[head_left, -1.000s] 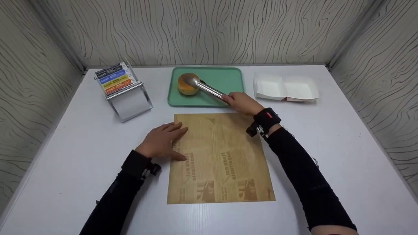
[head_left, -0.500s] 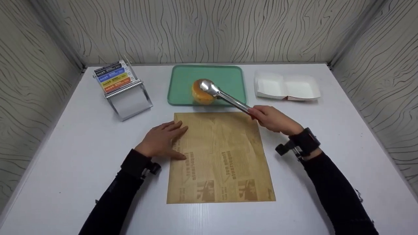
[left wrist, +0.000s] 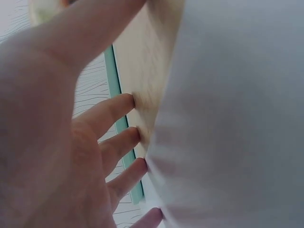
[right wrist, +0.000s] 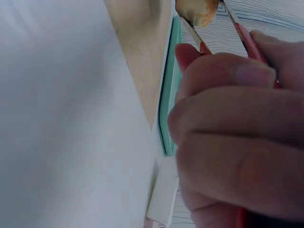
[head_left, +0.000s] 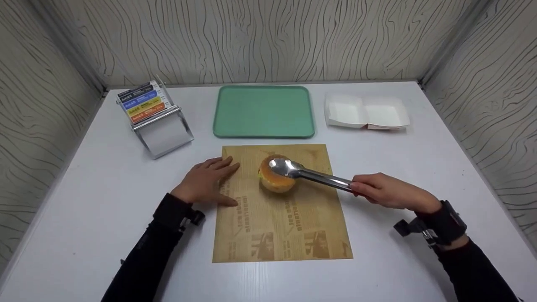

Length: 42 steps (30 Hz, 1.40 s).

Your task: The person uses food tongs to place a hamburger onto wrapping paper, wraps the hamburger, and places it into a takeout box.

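Observation:
My right hand (head_left: 390, 191) grips a pair of metal tongs (head_left: 323, 178), whose red handle parts show in the right wrist view. Between the tong heads is a burger (head_left: 277, 184) with a golden bun, over the upper middle of a brown printed sheet of wrapping paper (head_left: 260, 222). A bit of yellow-green filling shows at the bun's left side. With fingers spread, my left hand (head_left: 205, 182) rests on the paper's left edge, its fingertips (left wrist: 127, 100) pressing the sheet to the table.
Behind the paper lies a green tray (head_left: 264, 113). An opened white box (head_left: 367, 112) stands at the back right. To the back left is a metal rack (head_left: 163, 132) holding several coloured label strips (head_left: 142, 102). Patterned walls (head_left: 268, 42) enclose the white table (head_left: 105, 201).
The right hand has carried the burger in the tongs from the tray towards me and right, over the paper. My left hand has stayed in place.

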Available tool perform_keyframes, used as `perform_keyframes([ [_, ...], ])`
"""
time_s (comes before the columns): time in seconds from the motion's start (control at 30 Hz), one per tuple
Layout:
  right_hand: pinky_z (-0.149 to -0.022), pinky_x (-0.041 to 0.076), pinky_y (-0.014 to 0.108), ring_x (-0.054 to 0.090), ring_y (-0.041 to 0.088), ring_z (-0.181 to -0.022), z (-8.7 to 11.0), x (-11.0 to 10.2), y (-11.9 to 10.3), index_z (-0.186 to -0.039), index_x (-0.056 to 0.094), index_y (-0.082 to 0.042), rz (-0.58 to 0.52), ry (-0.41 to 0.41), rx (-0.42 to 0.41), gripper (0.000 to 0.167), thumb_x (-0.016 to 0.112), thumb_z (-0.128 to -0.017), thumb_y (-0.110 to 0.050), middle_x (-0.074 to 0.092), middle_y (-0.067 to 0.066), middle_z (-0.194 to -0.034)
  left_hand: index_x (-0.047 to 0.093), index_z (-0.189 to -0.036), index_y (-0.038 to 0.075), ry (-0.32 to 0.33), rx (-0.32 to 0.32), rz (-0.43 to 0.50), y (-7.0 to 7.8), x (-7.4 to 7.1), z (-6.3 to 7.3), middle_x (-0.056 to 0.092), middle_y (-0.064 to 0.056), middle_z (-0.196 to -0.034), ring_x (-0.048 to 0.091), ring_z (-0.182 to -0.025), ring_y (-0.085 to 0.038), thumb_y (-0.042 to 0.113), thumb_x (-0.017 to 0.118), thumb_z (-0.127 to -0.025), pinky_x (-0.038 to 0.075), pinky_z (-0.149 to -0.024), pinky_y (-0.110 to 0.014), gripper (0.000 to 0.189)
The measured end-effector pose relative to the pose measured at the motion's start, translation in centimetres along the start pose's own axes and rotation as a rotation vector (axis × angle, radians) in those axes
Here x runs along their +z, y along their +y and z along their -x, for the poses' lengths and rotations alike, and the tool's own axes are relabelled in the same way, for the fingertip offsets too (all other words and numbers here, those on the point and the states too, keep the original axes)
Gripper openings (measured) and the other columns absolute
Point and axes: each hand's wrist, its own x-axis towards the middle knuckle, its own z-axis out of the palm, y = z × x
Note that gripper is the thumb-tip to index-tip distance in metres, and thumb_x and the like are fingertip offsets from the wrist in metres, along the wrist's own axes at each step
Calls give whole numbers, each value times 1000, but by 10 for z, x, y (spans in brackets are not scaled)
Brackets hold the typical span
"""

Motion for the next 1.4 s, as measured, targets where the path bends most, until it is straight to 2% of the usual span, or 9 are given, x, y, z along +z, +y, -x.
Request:
perform_keyframes([
  [0.23, -48, 32, 20, 38, 0, -55, 10, 0, -1, -92, 64, -10, 8, -41, -46, 33, 49, -111, -33, 43, -12, -66, 34, -163, 23, -2, -3, 4, -2, 0, -1, 27, -7, -171, 23, -158, -34, 67, 80, -77, 24, -124, -61, 107],
  [0.4, -48, 33, 19, 39, -1, -57, 25, -2, -6, -92, 63, -10, 38, -6, -83, 25, 53, -110, -25, 43, -13, -69, 34, -163, 22, -2, 8, 22, -4, -1, -5, 26, -7, -172, 21, -159, -34, 66, 80, -78, 23, -125, -60, 107],
  [0.5, -50, 35, 19, 41, -1, -60, 29, -1, -9, -94, 65, -13, 81, 18, -67, 24, 55, -109, -29, 45, -13, -72, 34, -163, 23, 3, 10, 25, -4, -4, -6, 26, -6, -172, 20, -159, -34, 66, 80, -78, 22, -125, -60, 106],
  [0.77, -55, 40, 22, 48, 3, -65, 30, 4, -11, -101, 67, -20, 172, 75, 36, 24, 58, -106, -42, 58, -7, -78, 34, -163, 23, -1, 16, 23, -3, -3, -6, 26, -6, -171, 21, -159, -34, 67, 79, -79, 24, -124, -61, 105],
  [1.0, -60, 45, 24, 53, 7, -70, 30, 1, -18, -117, 69, -14, 267, 138, 93, 41, 60, -102, -51, 65, -6, -80, 35, -163, 22, -3, 5, 36, -2, -3, -4, 26, -6, -172, 21, -159, -34, 66, 79, -79, 22, -125, -61, 104],
  [1.17, -61, 45, 24, 54, 8, -71, 27, -4, -22, -121, 70, -13, 310, 164, 86, 46, 60, -102, -53, 66, -9, -80, 35, -163, 22, -2, 8, 35, -3, -4, -3, 26, -6, -172, 21, -159, -34, 65, 80, -79, 21, -125, -61, 104],
  [1.3, -61, 45, 24, 54, 7, -71, 25, -9, -24, -123, 70, -14, 315, 181, 58, 43, 61, -102, -50, 67, -8, -82, 34, -163, 21, -3, 17, 41, -3, -4, -4, 26, -6, -172, 20, -159, -34, 65, 79, -79, 21, -125, -61, 105],
  [1.4, -62, 46, 25, 55, 8, -71, 17, -15, -24, -125, 69, -14, 307, 218, 17, 39, 62, -103, -45, 68, -7, -83, 34, -163, 22, -3, 15, 44, -4, -2, -4, 25, -6, -172, 19, -159, -33, 66, 79, -79, 21, -125, -61, 105],
])
